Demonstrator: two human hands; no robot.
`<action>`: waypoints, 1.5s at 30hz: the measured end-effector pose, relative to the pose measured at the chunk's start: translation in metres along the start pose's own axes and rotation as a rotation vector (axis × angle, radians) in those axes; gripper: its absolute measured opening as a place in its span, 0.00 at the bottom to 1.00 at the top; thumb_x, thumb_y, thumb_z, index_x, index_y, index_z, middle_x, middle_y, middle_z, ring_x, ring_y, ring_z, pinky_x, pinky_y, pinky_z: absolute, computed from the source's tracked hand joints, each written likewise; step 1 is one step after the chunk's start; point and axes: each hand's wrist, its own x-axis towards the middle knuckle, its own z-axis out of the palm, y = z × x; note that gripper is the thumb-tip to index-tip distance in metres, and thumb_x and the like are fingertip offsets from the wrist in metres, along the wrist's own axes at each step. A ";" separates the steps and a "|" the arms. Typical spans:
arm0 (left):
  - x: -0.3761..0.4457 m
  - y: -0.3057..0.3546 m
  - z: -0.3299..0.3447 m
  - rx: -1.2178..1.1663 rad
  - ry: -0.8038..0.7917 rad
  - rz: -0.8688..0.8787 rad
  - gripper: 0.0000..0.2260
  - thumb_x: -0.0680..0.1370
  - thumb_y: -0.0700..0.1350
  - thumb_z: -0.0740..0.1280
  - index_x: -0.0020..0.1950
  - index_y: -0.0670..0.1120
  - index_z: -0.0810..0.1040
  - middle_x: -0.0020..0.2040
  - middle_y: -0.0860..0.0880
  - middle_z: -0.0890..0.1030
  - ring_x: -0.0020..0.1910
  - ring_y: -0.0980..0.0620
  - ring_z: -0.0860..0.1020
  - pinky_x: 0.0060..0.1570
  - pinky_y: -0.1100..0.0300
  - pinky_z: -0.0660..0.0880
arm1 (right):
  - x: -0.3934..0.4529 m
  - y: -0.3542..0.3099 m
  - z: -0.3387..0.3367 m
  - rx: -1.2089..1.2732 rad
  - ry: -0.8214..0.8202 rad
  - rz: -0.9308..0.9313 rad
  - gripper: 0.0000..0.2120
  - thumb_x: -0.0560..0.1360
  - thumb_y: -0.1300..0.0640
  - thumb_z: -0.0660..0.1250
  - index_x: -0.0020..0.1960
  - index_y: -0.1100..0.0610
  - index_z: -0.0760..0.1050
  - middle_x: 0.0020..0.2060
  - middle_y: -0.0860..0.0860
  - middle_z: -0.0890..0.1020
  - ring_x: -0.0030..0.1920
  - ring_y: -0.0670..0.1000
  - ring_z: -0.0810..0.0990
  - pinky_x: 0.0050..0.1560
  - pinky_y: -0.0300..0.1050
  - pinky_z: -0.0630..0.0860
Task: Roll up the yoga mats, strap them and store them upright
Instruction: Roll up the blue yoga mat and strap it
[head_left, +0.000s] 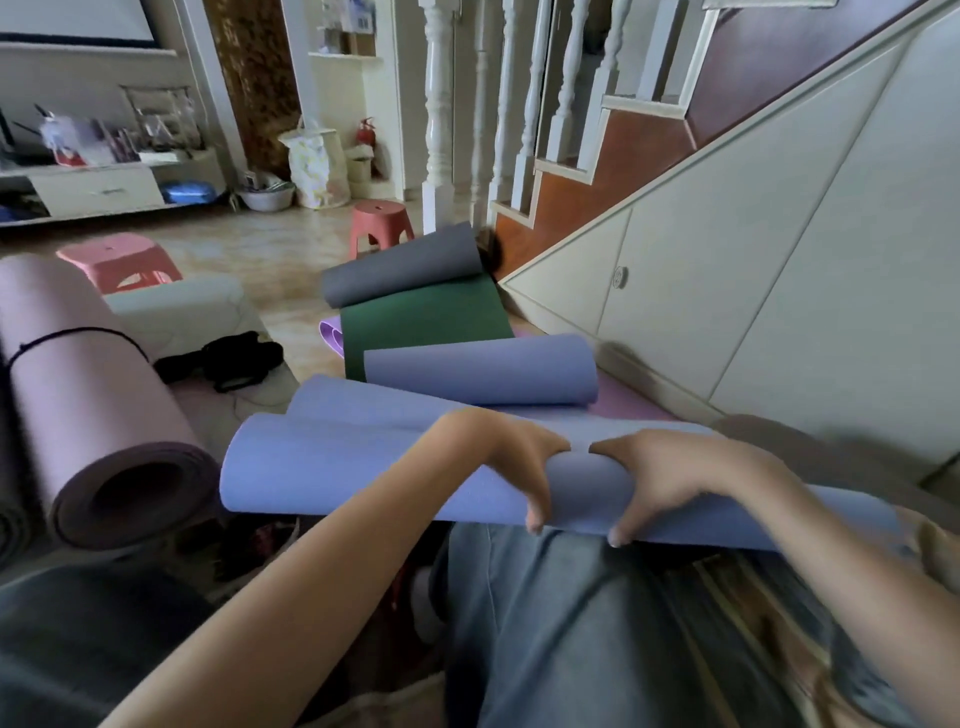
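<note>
Both hands (509, 457) (670, 478) grip blue mat roll (332, 467), axis left-right.

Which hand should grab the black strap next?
Probably the left hand. The black strap lies on the floor to the left, nearer that hand, while the right hand can hold the blue mat rolled.

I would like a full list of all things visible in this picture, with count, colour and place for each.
blue foam yoga mat: 1, blue, partly rolled across the lap
pink rolled foam mat: 1, pink, left, tied with a dark cord
grey-green mat: 1, grey over green, on floor, partly rolled
red plastic stools: 2, red, on floor behind
black straps: a heap, black, floor, centre left
white staircase: 1, white, right
left hand: grips blue mat
right hand: grips blue mat
</note>
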 end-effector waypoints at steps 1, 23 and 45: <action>0.002 -0.001 0.005 -0.005 -0.004 -0.026 0.29 0.64 0.54 0.78 0.61 0.56 0.70 0.58 0.55 0.75 0.55 0.49 0.74 0.59 0.48 0.73 | 0.005 0.001 0.007 0.043 -0.024 -0.015 0.35 0.62 0.37 0.77 0.65 0.45 0.69 0.63 0.46 0.77 0.59 0.50 0.76 0.58 0.46 0.72; 0.031 -0.022 0.051 0.148 0.468 -0.142 0.35 0.62 0.73 0.71 0.57 0.50 0.69 0.53 0.55 0.76 0.51 0.50 0.76 0.45 0.56 0.68 | 0.056 0.016 0.095 -0.041 0.802 0.125 0.38 0.71 0.25 0.39 0.54 0.48 0.77 0.42 0.51 0.82 0.45 0.58 0.81 0.45 0.52 0.70; 0.037 -0.051 0.016 -0.076 0.400 -0.155 0.21 0.60 0.68 0.74 0.40 0.55 0.75 0.38 0.57 0.79 0.41 0.54 0.78 0.36 0.59 0.71 | 0.087 -0.002 0.085 -0.022 0.960 0.232 0.31 0.71 0.30 0.51 0.38 0.56 0.77 0.34 0.54 0.81 0.39 0.58 0.80 0.52 0.55 0.71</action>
